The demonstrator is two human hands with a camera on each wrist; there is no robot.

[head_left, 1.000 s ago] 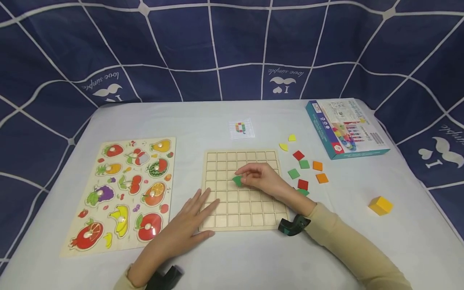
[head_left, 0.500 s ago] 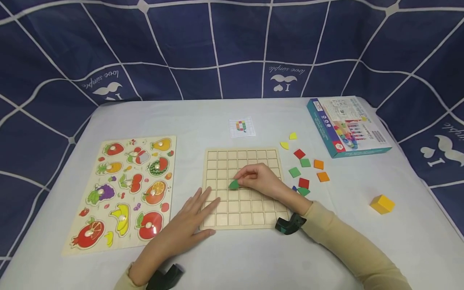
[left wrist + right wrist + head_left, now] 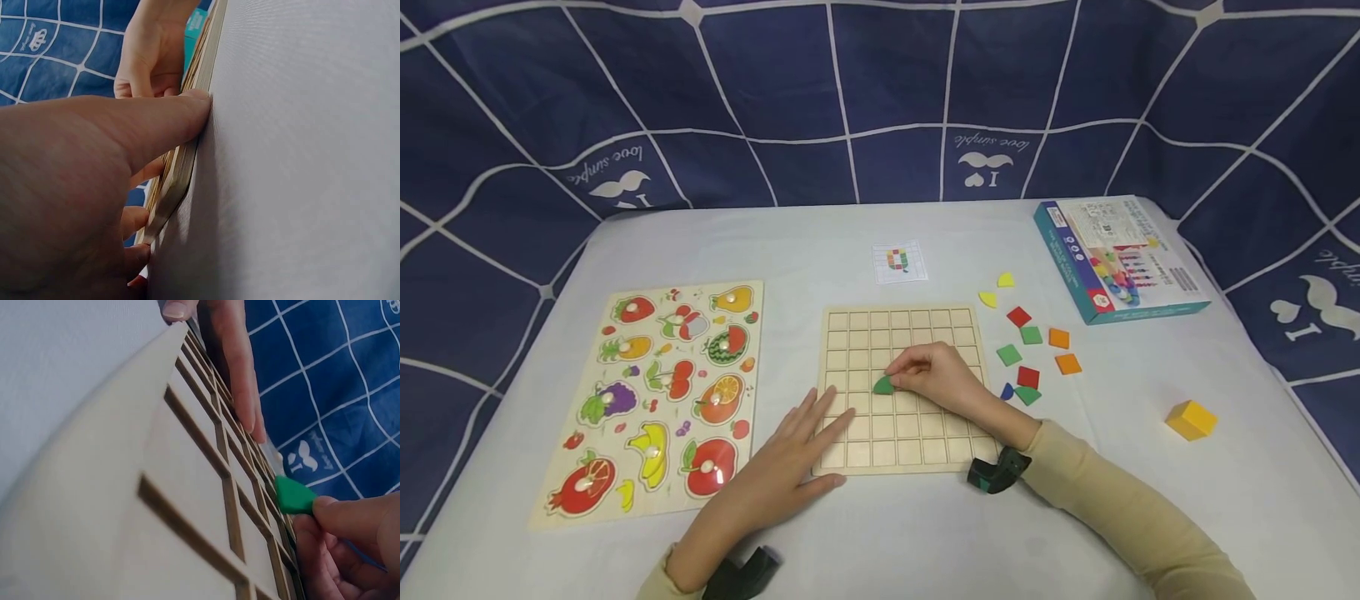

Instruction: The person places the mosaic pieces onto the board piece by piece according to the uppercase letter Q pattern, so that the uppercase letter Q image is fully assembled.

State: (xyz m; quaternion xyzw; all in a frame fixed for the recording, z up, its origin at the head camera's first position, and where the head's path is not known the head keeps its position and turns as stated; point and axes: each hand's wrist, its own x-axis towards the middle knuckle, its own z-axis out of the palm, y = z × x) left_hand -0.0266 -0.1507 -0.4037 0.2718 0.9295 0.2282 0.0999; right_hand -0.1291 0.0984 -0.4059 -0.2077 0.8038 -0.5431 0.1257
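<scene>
A wooden grid board (image 3: 910, 454) lies flat in the middle of the table. Between thumb and fingertips, my right hand (image 3: 942, 382) pinches a green quarter-circle tile (image 3: 883, 386) close over the cells left of the board's centre. In the right wrist view the tile (image 3: 294, 495) sticks out past the thumb, its rounded side showing. My left hand (image 3: 790, 458) rests with fingers spread straight over the board's left edge. Its thumb (image 3: 181, 112) lies along the near edge in the left wrist view. Part of the grid is hidden under my right hand.
Right of the board lie several loose tiles, among them a red square (image 3: 1028, 378), a green quarter circle (image 3: 1027, 395) and a blue one (image 3: 1007, 391). A pattern card (image 3: 900, 262) sits behind the board. A fruit puzzle (image 3: 655, 400), box (image 3: 1120, 258) and yellow block (image 3: 1191, 421) stand around.
My right hand has shifted slightly left and toward me with the green tile, which has turned in the fingers. The blue tile beside the forearm has come into view. My left hand stays put.
</scene>
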